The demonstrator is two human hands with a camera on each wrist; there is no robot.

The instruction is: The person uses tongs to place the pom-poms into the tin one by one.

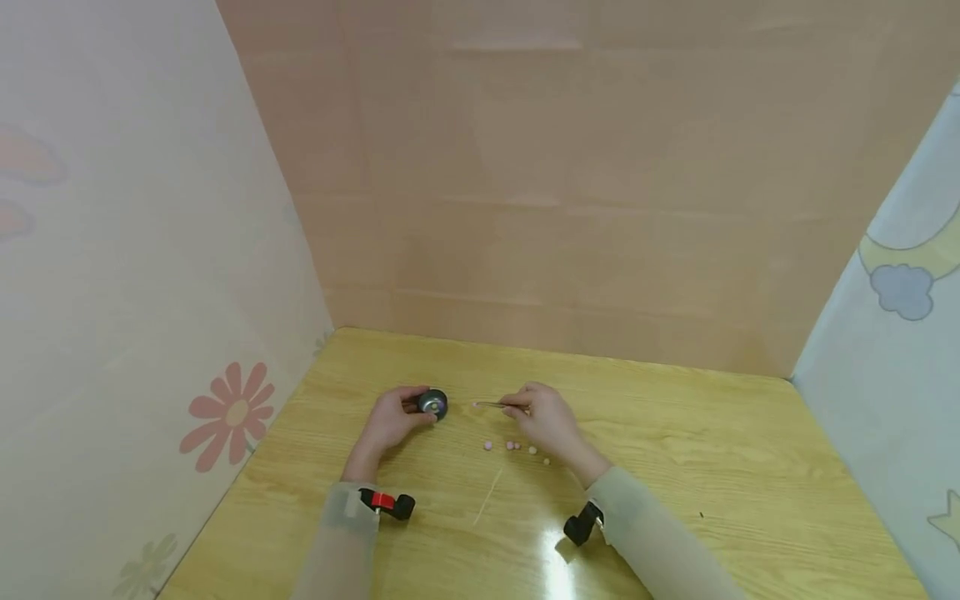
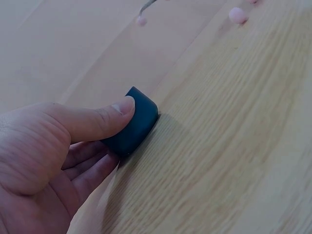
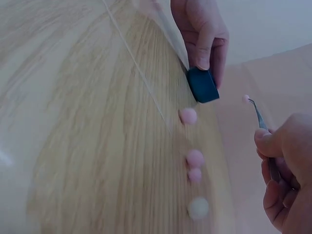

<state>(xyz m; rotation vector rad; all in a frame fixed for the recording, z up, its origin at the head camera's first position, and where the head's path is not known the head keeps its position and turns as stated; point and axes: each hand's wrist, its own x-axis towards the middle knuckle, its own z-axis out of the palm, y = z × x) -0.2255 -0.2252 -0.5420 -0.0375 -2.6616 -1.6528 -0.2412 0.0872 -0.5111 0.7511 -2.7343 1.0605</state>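
Near the middle of the table (image 1: 675, 467), the left hand (image 1: 390, 423) holds a small dark pot (image 1: 433, 404) between thumb and fingers, while the right hand (image 1: 546, 419) pinches thin tweezers (image 1: 491, 405) with a tiny pink ball (image 3: 245, 98) at the tip, and more balls (image 3: 194, 158) lie just below.

My thumb (image 2: 97, 119) hides much of the dark pot (image 2: 134, 122); the tweezers (image 2: 146, 7) are cut off at the top edge; the beads (image 1: 517, 447) look tiny.
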